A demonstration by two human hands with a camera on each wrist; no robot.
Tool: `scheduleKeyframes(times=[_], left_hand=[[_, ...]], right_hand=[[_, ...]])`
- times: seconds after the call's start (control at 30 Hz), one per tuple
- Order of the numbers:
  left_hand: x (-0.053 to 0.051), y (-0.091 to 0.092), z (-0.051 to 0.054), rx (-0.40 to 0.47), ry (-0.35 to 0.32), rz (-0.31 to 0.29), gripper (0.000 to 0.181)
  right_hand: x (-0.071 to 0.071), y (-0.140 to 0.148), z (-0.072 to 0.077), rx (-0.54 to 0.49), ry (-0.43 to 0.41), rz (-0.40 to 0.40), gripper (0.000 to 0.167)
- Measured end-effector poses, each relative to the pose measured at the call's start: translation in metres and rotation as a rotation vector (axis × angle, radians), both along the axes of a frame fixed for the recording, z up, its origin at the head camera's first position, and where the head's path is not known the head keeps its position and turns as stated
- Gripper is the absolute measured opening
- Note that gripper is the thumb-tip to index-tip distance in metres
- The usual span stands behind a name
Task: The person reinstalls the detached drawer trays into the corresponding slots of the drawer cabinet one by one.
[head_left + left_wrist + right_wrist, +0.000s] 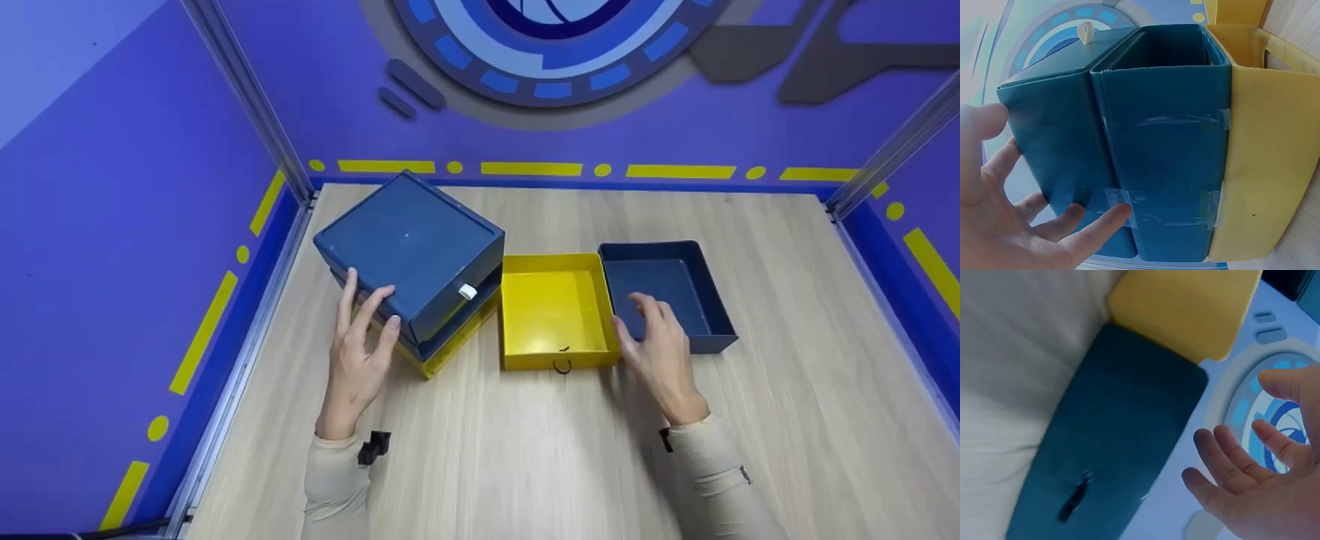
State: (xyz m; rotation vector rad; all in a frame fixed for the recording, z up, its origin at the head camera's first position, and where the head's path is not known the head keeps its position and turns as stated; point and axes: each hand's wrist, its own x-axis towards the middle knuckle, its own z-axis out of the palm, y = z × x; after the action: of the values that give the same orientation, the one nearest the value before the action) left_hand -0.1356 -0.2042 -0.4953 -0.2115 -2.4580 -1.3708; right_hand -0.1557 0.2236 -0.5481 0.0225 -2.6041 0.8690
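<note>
A stacked drawer unit [407, 244] stands at an angle on the left, two dark blue tiers above a yellow one. Its top tier holds a closed drawer with a white pull loop [1085, 32]; the blue middle tier [1176, 48] and the yellow tier [1241, 50] show open fronts. My left hand [360, 360] has its fingers spread against the unit's near left side. In the middle lies a pulled-out yellow drawer [559, 311], beside a dark blue drawer [656, 289]. My right hand [660, 360] hovers over where these two meet, fingers loosely bent, holding nothing.
Clear tape [1157, 119] runs across the unit's side. The yellow drawer has a dark loop [562, 367] on its front. A wood-grain tabletop [510, 465] lies under everything, with blue printed panels [525, 142] at the back and sides.
</note>
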Motion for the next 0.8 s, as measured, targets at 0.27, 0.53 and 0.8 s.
scheduleKeyframes(times=[0.27,0.53,0.8], left_hand=[[0.0,0.0,0.0,0.001,-0.004,-0.001,0.043],[0.0,0.001,-0.002,0.002,0.0,0.006,0.043],[-0.001,0.001,0.0,0.0,0.017,-0.003,0.044]], right_hand=[[0.01,0.027,-0.011,0.093,0.069,-0.101,0.046],[0.015,0.041,-0.017,0.192,0.134,-0.234,0.04],[0.027,0.041,-0.025,0.238,0.066,-0.351,0.039]])
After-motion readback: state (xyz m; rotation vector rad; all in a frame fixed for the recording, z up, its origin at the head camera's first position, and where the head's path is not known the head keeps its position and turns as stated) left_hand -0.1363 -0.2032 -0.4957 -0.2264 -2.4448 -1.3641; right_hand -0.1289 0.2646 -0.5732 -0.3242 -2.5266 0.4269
